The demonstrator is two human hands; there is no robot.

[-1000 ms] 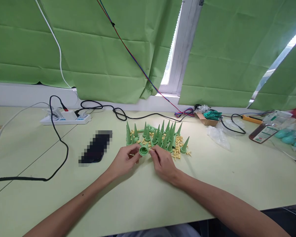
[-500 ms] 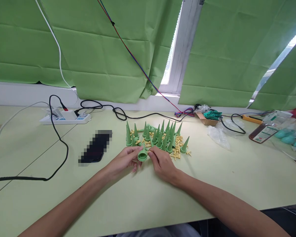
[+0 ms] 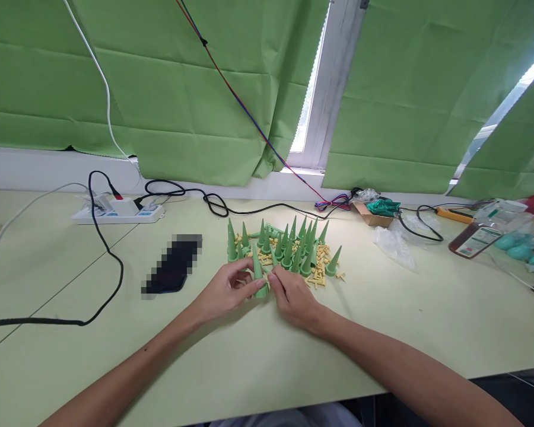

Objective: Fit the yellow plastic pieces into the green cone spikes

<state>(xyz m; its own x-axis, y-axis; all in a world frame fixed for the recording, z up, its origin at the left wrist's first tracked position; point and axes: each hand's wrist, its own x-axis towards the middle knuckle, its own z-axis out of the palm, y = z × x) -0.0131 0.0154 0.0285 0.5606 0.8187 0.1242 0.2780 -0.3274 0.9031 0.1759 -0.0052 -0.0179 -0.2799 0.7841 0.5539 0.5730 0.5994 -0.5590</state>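
Observation:
My left hand [image 3: 231, 289] is closed round a green plastic cone [image 3: 257, 270], which stands nearly upright with its tip up and its round base low. My right hand [image 3: 292, 292] is pinched at the right side of that base. A bit of a small yellow plastic piece [image 3: 267, 284] shows between its fingertips and the cone; most of it is hidden. Just beyond both hands stand several more green cones [image 3: 287, 254], mostly tip up. Loose yellow pieces [image 3: 323, 261] lie scattered among them.
A dark, pixelated phone [image 3: 173, 267] lies to the left. Behind it are a white power strip [image 3: 120, 212] and a black cable [image 3: 249, 212]. On the right are a small cardboard box [image 3: 371, 214], a clear plastic bag [image 3: 396, 246] and a brown bottle [image 3: 471, 238] on its side.
My left hand has turned the cone from its hollow base facing me to tip up, and its thumb now lies across the front. My right hand has barely moved.

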